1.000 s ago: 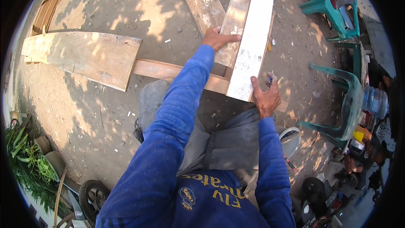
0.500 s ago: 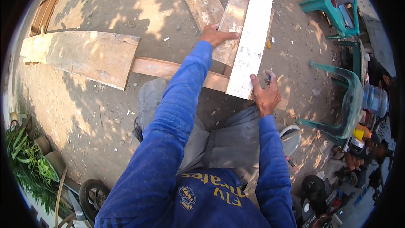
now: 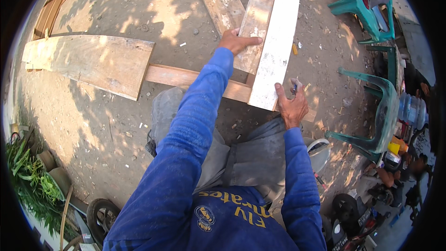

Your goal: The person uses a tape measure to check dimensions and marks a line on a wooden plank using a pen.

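Observation:
A long plank with a pale, whitewashed face (image 3: 278, 42) runs away from me across a reddish wooden beam (image 3: 169, 74). My left hand (image 3: 235, 42) is closed round the left edge of a short, worn board (image 3: 255, 18), its thumb lying across the top towards the pale plank. At the plank's near right corner, my right hand (image 3: 292, 105) rests with its thumb on the edge. Its curled fingers hold a thin, dark pen-like object (image 3: 294, 89), partly hidden. Another stained board (image 3: 222, 5) lies beyond my left hand.
A broad board (image 3: 100, 62) lies over the beam's left part. Green plastic chairs (image 3: 360, 4) stand at the right, one (image 3: 388, 111) closer. Potted plants (image 3: 39, 181) and a wheel (image 3: 101, 218) are at lower left. A person (image 3: 395, 176) sits at far right near a motorcycle (image 3: 357, 227).
Both hands stay in nearly the same places. The pale plank's near end and the short board have shifted very slightly; the grip looks unchanged.

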The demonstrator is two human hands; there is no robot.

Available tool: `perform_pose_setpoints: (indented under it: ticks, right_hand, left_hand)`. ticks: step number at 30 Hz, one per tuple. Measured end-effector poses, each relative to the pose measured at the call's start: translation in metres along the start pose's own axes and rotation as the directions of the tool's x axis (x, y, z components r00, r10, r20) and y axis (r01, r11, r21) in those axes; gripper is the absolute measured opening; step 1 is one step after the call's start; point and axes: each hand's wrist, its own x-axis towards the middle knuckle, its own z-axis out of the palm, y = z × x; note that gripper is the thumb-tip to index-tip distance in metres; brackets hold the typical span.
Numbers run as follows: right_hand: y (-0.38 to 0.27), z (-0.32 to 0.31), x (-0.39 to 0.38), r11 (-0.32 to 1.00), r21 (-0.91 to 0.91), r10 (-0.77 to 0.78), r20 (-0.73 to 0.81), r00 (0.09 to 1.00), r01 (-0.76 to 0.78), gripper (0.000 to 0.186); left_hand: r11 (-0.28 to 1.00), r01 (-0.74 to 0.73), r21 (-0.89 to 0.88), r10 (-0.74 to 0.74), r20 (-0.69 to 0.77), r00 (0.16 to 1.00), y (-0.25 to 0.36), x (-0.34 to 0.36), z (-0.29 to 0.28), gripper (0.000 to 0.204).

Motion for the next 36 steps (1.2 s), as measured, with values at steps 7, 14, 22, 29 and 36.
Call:
perform_pose_setpoints:
  ticks: [7,14,22,29,36]
  right_hand:
    - [0.001,0.002,0.000,1.000,-0.009,-0.017,-0.015,1.000,0.016,0.071]
    - [0.003,0.003,-0.002,1.000,-0.011,-0.021,-0.022,1.000,0.020,0.072]
    - [-0.005,-0.005,-0.002,1.000,-0.003,0.024,0.006,1.000,-0.024,0.072]
    - [0.003,0.001,0.000,0.999,-0.023,-0.029,-0.025,0.999,0.029,0.072]
    - [-0.003,-0.003,-0.001,1.000,0.003,0.011,-0.002,1.000,-0.011,0.070]
  left_hand:
    - [1.000,0.004,0.002,-0.004,-0.053,0.999,0.000,-0.003,0.002,0.126]
    - [1.000,0.012,-0.016,-0.013,-0.050,0.999,-0.005,-0.002,0.002,0.124]
    - [0.994,-0.009,-0.111,0.008,-0.006,1.000,-0.015,0.009,0.002,0.106]
    - [0.994,-0.024,-0.108,0.024,0.001,1.000,-0.021,0.012,0.003,0.123]
    - [0.994,-0.005,-0.106,0.007,0.016,1.000,-0.015,0.005,0.002,0.124]
